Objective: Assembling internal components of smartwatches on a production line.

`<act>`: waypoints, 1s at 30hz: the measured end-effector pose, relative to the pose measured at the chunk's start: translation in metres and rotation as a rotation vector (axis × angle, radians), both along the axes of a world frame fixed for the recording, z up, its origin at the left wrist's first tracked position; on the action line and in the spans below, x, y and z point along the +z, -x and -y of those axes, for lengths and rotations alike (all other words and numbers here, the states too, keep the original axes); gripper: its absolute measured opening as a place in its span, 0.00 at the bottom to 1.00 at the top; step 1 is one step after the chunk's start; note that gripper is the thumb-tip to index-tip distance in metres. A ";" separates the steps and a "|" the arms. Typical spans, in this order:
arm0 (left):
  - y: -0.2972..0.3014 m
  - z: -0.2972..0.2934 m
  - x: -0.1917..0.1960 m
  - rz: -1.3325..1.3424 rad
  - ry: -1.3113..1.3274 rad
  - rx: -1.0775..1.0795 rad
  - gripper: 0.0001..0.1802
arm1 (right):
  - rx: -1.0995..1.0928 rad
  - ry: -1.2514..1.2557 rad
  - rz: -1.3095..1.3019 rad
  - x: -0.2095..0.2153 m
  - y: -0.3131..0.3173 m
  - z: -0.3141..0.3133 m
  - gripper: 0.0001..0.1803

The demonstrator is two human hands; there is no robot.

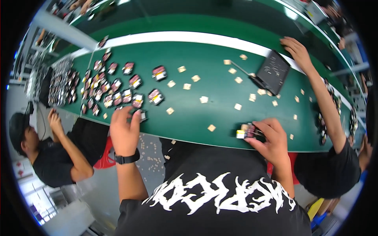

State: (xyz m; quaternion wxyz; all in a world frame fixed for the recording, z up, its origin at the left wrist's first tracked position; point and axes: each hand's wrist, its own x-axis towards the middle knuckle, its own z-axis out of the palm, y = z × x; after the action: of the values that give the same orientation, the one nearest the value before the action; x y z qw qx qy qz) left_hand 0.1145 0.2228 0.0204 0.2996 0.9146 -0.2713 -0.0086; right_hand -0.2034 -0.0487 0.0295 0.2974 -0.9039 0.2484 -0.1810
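Near the table's front edge, my right hand [271, 137] pinches a small black module [246, 131] between thumb and fingers. A pinkish face, a yellow-and-white label and a beige patch show on it. My left hand [125, 128], with a black band on its wrist, reaches over the near side of a cluster of similar modules [105, 86]. Its thumb and fingers are apart, with the thumb beside one module [143, 115]. The fingertips partly cover what lies beneath them. Two modules, one nearer [156, 96] and one farther [159, 73], lie to the right of the cluster.
Small beige squares [211, 128] are scattered over the green table [189, 114]. A black tray [273, 72] stands at the far right, beside a thin rod [240, 68]. A co-worker's hand [297, 51] rests beyond it. Another person [59, 149] sits at left, near packed rows of parts [61, 82].
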 end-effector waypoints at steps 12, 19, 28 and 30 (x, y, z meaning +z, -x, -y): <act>0.113 0.130 0.019 -1.350 0.499 -0.732 0.28 | 0.022 0.053 0.220 0.018 -0.009 -0.009 0.27; 0.147 0.155 -0.001 -1.626 0.629 -0.526 0.29 | -0.178 -0.349 0.101 0.033 -0.006 -0.021 0.21; 0.150 0.155 -0.001 -1.093 0.551 -0.578 0.23 | -0.264 -0.860 0.269 0.030 0.002 -0.029 0.08; 0.150 0.152 -0.004 -1.019 0.571 -0.605 0.20 | -0.284 -1.156 0.207 0.040 -0.005 -0.029 0.08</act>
State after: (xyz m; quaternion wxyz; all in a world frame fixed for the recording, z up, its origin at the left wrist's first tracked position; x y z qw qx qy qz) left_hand -0.0352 0.0708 0.0166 0.6057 0.5640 -0.3323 -0.4524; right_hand -0.1985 -0.0198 0.0698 0.7359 -0.5316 0.3947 -0.1418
